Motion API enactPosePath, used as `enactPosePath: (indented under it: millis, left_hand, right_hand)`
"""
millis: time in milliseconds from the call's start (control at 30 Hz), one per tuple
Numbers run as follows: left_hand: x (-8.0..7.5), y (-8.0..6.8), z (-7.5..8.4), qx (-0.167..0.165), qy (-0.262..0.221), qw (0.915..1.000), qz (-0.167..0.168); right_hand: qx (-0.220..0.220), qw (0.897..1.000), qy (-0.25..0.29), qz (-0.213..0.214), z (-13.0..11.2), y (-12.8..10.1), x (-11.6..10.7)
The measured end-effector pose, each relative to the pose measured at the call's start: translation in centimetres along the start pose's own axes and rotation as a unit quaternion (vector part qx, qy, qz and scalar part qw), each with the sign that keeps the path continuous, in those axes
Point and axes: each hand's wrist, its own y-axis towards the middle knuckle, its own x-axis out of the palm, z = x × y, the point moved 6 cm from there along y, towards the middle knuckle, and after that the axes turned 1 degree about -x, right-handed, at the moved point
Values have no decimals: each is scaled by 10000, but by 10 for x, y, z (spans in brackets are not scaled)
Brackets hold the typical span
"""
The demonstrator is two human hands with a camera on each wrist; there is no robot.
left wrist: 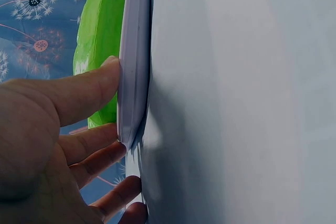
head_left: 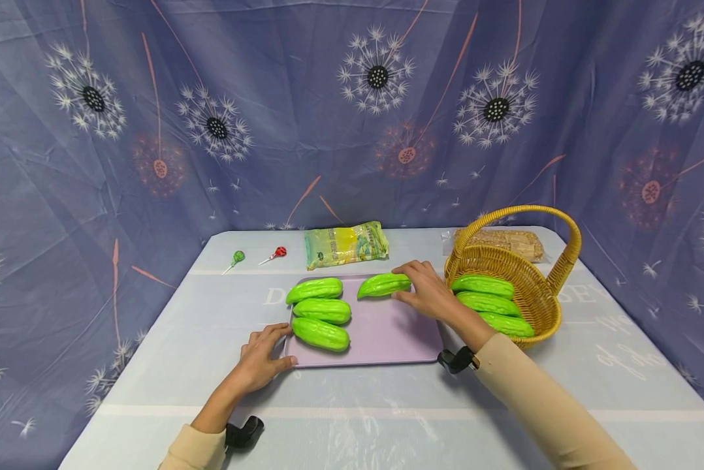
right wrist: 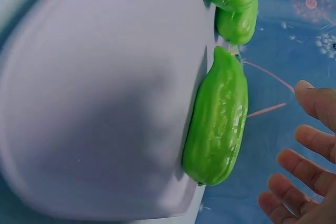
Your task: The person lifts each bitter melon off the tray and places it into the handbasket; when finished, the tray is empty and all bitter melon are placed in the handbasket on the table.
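Head view gives me a lilac tray (head_left: 390, 336) at the centre of the frame, flat on the pale table (head_left: 170, 385). I see a single gourd (head_left: 383, 285), bright green, lying near the tray's back edge. The right hand (head_left: 427, 292) is just beside its right end; the right wrist view shows me slightly spread fingers, pinching nothing. At the tray's lower-left corner I have the left hand (head_left: 262, 359), thumb touching the rim, fingers spread. Three green gourds (head_left: 322, 311) lie side by side on the tray's left part. Three more gourds (head_left: 486, 303) sit in a wicker basket (head_left: 548, 307) at right of frame, a clear packet (head_left: 513, 241) behind it. Towards the table's far edge I make out a yellow-green packet (head_left: 347, 245), a red lollipop (head_left: 279, 251) and a green lollipop (head_left: 238, 256).
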Motion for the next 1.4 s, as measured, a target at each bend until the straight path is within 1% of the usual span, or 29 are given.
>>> enactPosePath:
  millis: [100,267,400,667,967,1267,1400]
  left_hand:
    - [0,-1,1,36,-4,10000,33]
    - [-1,-1,1,14,-24,10000,3]
    - [-1,-1,1,8,-18,10000,-20]
    - [-2,-2,2,78,19,9999,85]
    - [0,-1,0,-45,3,10000,7]
    - [-1,-1,1,7,-1,10000,35]
    - [-2,-2,1,14,9,10000,41]
  right_hand:
    - [146,9999,57,-70,5,4,4]
    - [451,9985,89,-307,14,11,11]
    - [571,9974,46,-431,19,16,16]
    - [625,9966,30,-531,28,23,26]
    - [654,9955,7,-692,36,27,36]
    - [596,9939,-3,-924,37,28,43]
    - [492,9945,-36,-926,34,27,44]
